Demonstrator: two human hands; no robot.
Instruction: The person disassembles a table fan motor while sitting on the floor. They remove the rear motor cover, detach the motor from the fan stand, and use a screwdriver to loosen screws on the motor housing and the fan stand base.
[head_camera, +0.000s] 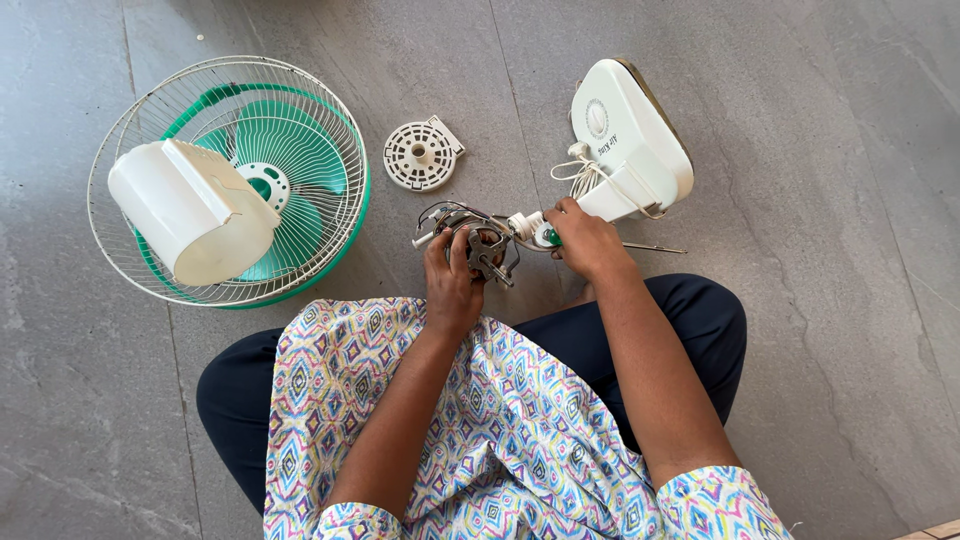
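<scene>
My left hand (452, 285) grips a bare fan motor (482, 246), metal with wires and a shaft sticking out toward me. Beside it, my right hand (585, 240) is closed on a green-handled screwdriver (549, 237), its thin shaft showing past the hand to the right. A white joint piece (527, 225) links the motor to the white fan base (632, 135), which lies tilted on the floor with a coiled white cord (580, 172).
A wire fan guard (330, 130) with green blades (290, 140) lies at the left, a white motor cover (190, 210) resting on it. A round white slotted plate (420, 155) sits on the grey tile floor. My crossed legs are below.
</scene>
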